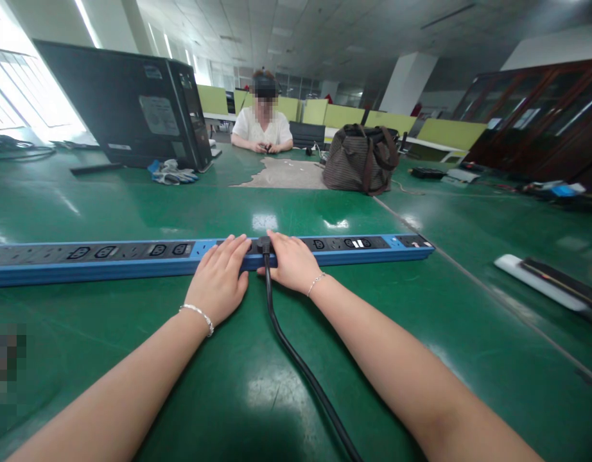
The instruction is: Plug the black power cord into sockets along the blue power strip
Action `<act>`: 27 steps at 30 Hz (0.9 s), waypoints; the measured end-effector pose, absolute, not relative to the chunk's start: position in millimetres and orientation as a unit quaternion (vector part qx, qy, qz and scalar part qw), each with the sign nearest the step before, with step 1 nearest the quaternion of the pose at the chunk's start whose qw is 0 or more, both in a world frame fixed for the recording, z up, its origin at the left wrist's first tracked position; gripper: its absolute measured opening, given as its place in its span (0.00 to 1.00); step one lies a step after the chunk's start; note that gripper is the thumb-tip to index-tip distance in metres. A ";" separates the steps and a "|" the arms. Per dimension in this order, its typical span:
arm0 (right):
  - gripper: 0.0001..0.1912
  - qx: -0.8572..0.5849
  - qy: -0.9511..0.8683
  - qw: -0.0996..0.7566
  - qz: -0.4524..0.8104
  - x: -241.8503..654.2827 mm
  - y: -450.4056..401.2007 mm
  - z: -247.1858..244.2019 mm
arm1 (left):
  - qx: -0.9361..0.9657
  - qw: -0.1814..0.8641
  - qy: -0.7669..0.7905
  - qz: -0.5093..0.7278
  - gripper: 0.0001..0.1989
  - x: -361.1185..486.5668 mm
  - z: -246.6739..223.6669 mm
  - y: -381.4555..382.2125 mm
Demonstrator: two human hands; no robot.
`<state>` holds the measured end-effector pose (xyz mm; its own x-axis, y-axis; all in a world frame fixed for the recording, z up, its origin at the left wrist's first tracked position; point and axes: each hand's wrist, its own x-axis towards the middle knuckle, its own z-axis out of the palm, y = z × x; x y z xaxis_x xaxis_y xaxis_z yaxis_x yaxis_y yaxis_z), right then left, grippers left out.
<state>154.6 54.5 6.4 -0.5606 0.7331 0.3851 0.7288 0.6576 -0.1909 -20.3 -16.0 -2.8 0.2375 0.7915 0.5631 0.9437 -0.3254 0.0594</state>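
A long blue power strip [132,269] with black socket faces runs across the green table. Its left end lies beyond the view's edge. A black plug [264,244] sits at the strip's top, between my two hands, and its thick black cable [296,359] curves down toward me. My left hand [221,276] is closed over the strip left of the plug, fingers on top and thumb at the front side. On the other side, my right hand [293,260] grips the strip, its fingertips right beside the plug and its thumb against the front side. How far the plug is seated cannot be seen.
A black computer tower [127,109] stands at the back left, with work gloves [173,172] before it. A brown bag [358,160] stands at the back. Across the table sits a person [262,128]. A white and dark bar [541,282] lies at the right.
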 end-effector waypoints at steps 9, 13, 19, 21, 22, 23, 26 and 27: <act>0.39 -0.443 -0.876 0.179 -0.067 165.4 63.3 2.7 | -0.793 0.196 -0.517 -0.255 0.22 8.9 9.1 -5.9; 0.35 -0.447 -0.868 0.201 -0.080 163.9 63.0 -1.6 | -0.772 0.232 -0.524 -0.274 0.16 17.2 17.1 5.9; 0.35 -0.444 -0.869 0.200 -0.086 165.0 62.5 -2.5 | -0.777 0.265 -0.493 -0.290 0.14 14.8 12.8 7.6; 0.35 -0.443 -0.870 0.199 -0.085 165.1 62.1 -1.8 | -0.775 0.268 -0.488 -0.300 0.14 13.7 10.6 5.8; 0.35 -0.443 -0.870 0.199 -0.083 165.0 61.9 -1.6 | -0.773 0.266 -0.490 -0.304 0.14 13.7 10.2 5.2; 0.35 -0.443 -0.870 0.200 -0.081 164.9 61.8 -1.5 | -0.771 0.262 -0.494 -0.306 0.14 14.0 10.5 4.9; 0.34 -0.444 -0.869 0.204 -0.078 164.5 61.6 -1.2 | -0.766 0.246 -0.511 -0.305 0.13 15.7 13.4 5.3; 0.34 -0.445 -0.868 0.205 -0.077 164.4 61.6 -1.1 | -0.764 0.242 -0.515 -0.303 0.13 16.2 14.2 5.6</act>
